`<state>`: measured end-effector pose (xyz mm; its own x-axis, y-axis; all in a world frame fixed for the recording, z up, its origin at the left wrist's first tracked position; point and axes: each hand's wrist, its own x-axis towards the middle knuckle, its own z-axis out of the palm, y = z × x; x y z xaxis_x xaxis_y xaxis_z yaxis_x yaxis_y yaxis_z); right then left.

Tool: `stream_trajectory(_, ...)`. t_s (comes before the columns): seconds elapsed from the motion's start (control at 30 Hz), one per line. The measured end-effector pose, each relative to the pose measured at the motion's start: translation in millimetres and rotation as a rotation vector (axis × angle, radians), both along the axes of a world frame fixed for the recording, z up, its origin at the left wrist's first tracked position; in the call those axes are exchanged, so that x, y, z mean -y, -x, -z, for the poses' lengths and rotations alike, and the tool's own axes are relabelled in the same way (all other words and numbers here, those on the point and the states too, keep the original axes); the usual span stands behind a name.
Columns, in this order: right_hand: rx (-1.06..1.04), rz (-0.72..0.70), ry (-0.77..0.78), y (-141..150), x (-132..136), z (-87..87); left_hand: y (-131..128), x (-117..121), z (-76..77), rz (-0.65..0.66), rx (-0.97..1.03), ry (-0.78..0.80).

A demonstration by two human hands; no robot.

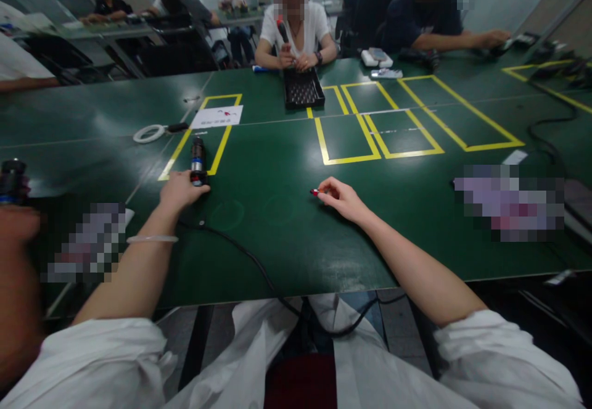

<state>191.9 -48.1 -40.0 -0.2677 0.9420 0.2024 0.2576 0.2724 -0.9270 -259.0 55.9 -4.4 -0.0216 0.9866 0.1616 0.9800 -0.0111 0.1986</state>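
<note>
My left hand is at the lower end of a dark cylinder with a blue band, its thumb along the near side and its fingers partly hidden. The cylinder lies over the near end of a yellow-taped rectangle. Toward the middle of the green table, my right hand pinches a small red-and-black piece between thumb and fingertips, just above the surface. Its exact kind is too small to make out.
Across the table a person holds a red-and-black tool over a black tray. A black cable crosses the near edge. A white sheet and a coiled white cable lie left. Another person's blurred hand is far left.
</note>
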Motion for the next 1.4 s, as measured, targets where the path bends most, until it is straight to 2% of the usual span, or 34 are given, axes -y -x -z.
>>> stream_trajectory(0.07,0.001,-0.002,0.0,0.5,-0.2,0.0,-27.3,12.5,-3.3,-0.104,-0.114,0.1)
stream_trajectory(0.13,0.013,-0.001,-0.002,0.9,0.1,-0.5,-58.2,25.6,-5.7,-0.093,-0.148,0.127)
stream_trajectory(0.4,0.144,-0.029,-0.122,1.0,2.9,-4.3,-174.4,67.5,3.5,0.171,-0.069,0.045)
stream_trajectory(0.53,0.161,0.016,-0.157,-1.7,0.7,-2.2,-217.7,80.8,7.4,0.344,-0.013,0.028)
stream_trajectory(0.63,0.167,0.041,-0.16,-3.9,-1.0,-0.8,-240.5,89.4,9.0,0.443,0.002,0.017)
stream_trajectory(0.83,0.253,0.043,-0.172,-5.1,-2.4,1.5,-261.2,103.2,11.3,0.534,0.007,0.01)
stream_trajectory(0.97,0.312,0.039,-0.222,-4.3,-2.5,3.0,-261.8,106.2,13.0,0.546,0.038,-0.004)
stream_trajectory(1.2,0.226,-0.005,-0.167,-2.4,0.1,0.0,-262.0,107.5,12.0,0.552,0.057,-0.021)
stream_trajectory(1.4,0.267,-0.068,-0.22,-6.0,-1.1,-2.1,-260.8,107.5,10.8,0.53,0.025,0.011)
